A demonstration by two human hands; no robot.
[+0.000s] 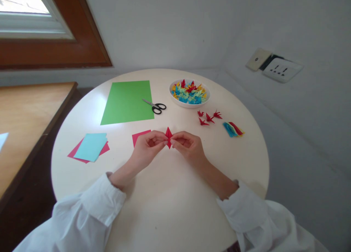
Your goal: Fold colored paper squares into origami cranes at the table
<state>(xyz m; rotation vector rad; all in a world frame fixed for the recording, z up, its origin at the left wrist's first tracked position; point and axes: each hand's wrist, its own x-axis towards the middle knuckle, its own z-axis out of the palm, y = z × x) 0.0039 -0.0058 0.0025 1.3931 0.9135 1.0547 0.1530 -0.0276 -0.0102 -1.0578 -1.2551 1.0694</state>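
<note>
A small red folded paper piece (pixel 168 136) is pinched between both my hands above the round white table (pixel 164 200). My left hand (pixel 148 146) grips its left side with thumb and fingers closed. My right hand (pixel 187 145) holds its right side the same way. A pink paper square (pixel 138 136) lies on the table just behind my left hand.
A green sheet (pixel 127 101) and black scissors (pixel 155 106) lie at the back. A white bowl (pixel 189 94) holds several coloured folded cranes. Three red cranes (pixel 208 117) and a stack of coloured paper squares (pixel 233 129) sit to the right. Light blue paper on pink paper (pixel 90 146) lies left.
</note>
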